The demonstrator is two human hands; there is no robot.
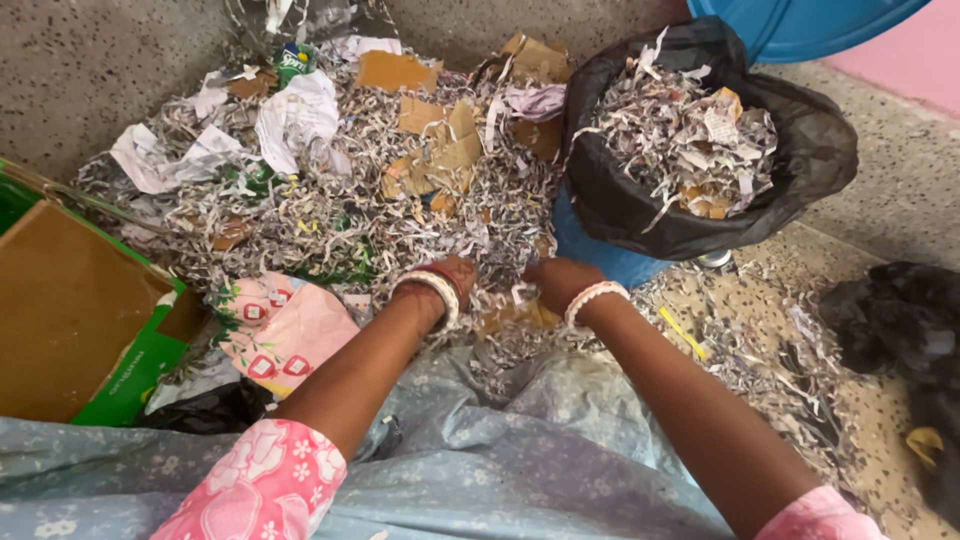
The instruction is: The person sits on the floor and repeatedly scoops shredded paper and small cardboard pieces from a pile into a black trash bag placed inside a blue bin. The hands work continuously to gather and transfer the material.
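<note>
Two bare forearms are extended forward over a pale blue floral cloth (pixel 540 440), and both hands are sunk into the near edge of a heap of shredded paper (pixel 330 215). The left hand (pixel 450 283) is curled down into the strips; its fingers are buried, so what is gripped cannot be told. The right hand (pixel 560 283) is closed around a small tuft of shreds, just beside the left. The heap is spread away from the hands, to the front and left, so the left hand is nearer its bulk. Beyond and to the right, a black bag (pixel 820 150) already holding shreds is seen, nearer the right hand. A cardboard box (pixel 70 310) is cut off at the left edge.
</note>
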